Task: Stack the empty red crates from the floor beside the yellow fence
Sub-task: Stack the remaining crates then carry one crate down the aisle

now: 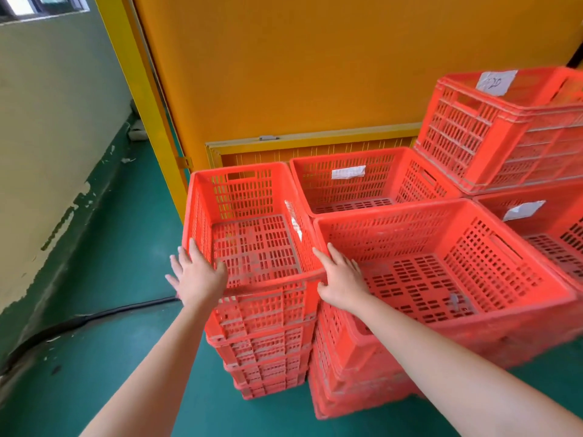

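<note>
Head view, left hand (197, 275): we press it flat on the outer left wall of the red slotted plastic crate (252, 197), fingers straight and spread, thumb over the near rim.
Right hand (342, 279): fingers stretched along that crate's right rim, clamped on nothing.
Crate: empty, between our hands, topmost on the nested stack of red crates (268, 351).
Right of our right hand: larger red slotted crate (441, 244), touching.
Beyond our fingertips: yellow panel fence (284, 74).

Your head camera looks forward and steeply down from close above the crate stack (268, 313), taking in the fence (315, 74) right behind it.
</note>
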